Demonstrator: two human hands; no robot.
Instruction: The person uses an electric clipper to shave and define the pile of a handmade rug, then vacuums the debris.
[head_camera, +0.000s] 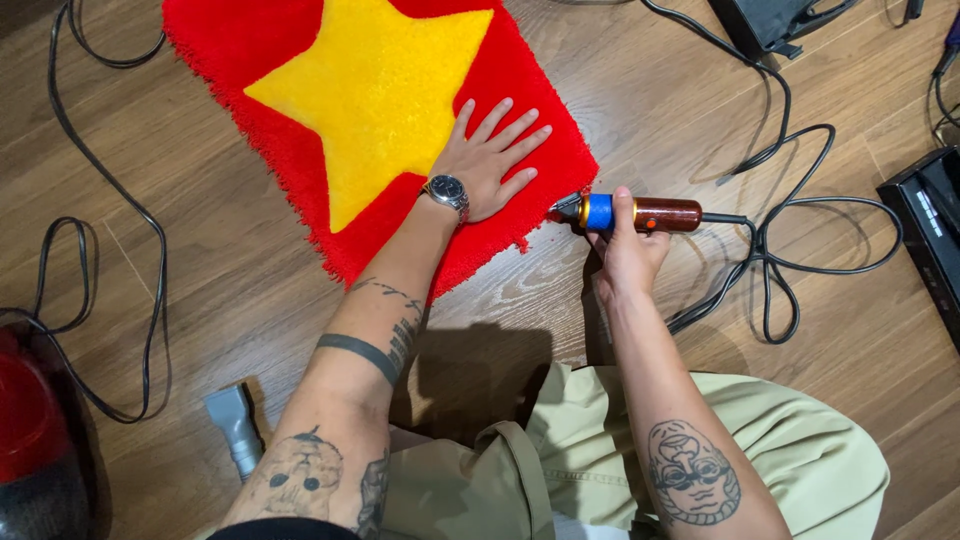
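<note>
A red tufted rug (520, 80) with a big yellow star (380, 90) lies on the wooden floor. My left hand (490, 160) rests flat on it near its right corner, fingers spread, a wristwatch on the wrist. My right hand (625, 250) grips a corded trimming tool (640, 213) with a blue band and a brown body. The tool's metal tip touches the rug's right edge, just right of my left hand.
The tool's black cable (790, 250) loops over the floor to the right. Another black cable (110, 230) trails on the left. A grey vacuum nozzle (235, 425) and a red vacuum body (30, 440) sit lower left. Black boxes (925, 220) stand at right.
</note>
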